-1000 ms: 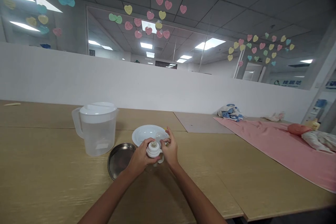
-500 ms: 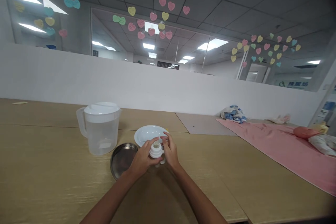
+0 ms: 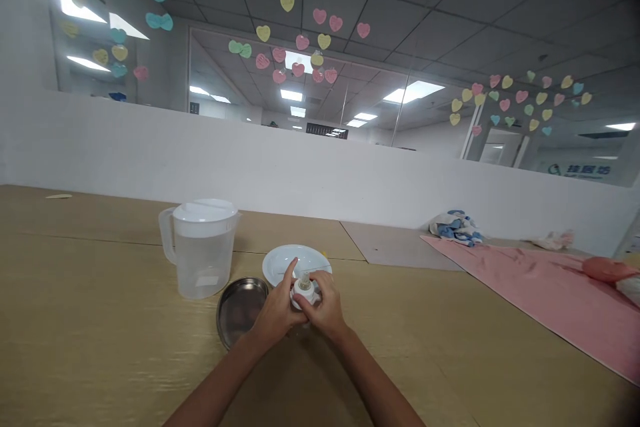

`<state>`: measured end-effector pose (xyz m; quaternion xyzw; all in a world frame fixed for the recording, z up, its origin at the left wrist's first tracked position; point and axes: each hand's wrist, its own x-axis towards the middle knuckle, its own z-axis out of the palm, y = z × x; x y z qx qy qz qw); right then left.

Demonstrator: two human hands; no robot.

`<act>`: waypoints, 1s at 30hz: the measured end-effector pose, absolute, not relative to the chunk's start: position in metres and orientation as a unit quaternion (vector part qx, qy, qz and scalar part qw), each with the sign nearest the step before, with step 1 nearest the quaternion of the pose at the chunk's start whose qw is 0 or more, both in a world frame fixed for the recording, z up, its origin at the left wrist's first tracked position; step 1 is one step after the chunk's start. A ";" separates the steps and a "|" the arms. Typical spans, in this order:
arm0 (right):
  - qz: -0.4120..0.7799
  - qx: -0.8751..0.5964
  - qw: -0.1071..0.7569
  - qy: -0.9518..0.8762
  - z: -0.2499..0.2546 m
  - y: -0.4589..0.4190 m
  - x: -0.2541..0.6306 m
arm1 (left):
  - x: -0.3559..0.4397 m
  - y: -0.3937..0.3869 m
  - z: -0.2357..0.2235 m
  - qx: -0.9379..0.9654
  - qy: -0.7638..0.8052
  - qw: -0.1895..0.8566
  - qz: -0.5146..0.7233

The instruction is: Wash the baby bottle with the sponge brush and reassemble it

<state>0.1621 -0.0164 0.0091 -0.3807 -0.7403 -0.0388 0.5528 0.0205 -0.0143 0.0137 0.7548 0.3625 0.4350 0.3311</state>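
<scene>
Between my two hands is a baby bottle [image 3: 304, 290] with a white collar and a clear teat pointing up; its lower body is mostly hidden. My left hand [image 3: 277, 310] wraps its left side, with the index finger raised beside the teat. On the other side my right hand [image 3: 327, 307] grips the collar, thumb at the front and fingers behind. Just beyond the hands lies a shallow white bowl [image 3: 274, 263], with a thin stick-like thing at its right side. A metal dish [image 3: 241, 313] sits left of my left hand, partly covered by it.
A lidded clear plastic jug [image 3: 204, 267] stands behind the metal dish. At the right a pink cloth [image 3: 530, 293] covers the table, with a blue and white cloth bundle [image 3: 456, 227] at its far corner. A white wall [image 3: 310, 180] closes off the back.
My right hand has shifted its grip, the thumb now lying across the front of the collar. My left index finger has lifted. The view has turned slightly left.
</scene>
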 end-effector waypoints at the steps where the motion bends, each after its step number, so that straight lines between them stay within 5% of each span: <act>1: -0.033 -0.382 0.553 -0.740 0.010 -0.017 0.161 | 0.020 -0.014 0.014 0.757 0.362 0.330 0.434; 14: 0.227 -0.319 0.559 -0.731 0.013 -0.026 0.164 | 0.020 -0.013 0.012 0.775 0.330 0.313 0.438; 23: 0.124 -0.375 0.654 -0.645 0.007 -0.005 0.195 | 0.020 -0.014 0.011 0.776 0.352 0.312 0.421; 30: 0.036 -0.343 0.494 -0.798 0.014 -0.020 0.177 | 0.022 -0.015 0.009 0.763 0.341 0.338 0.432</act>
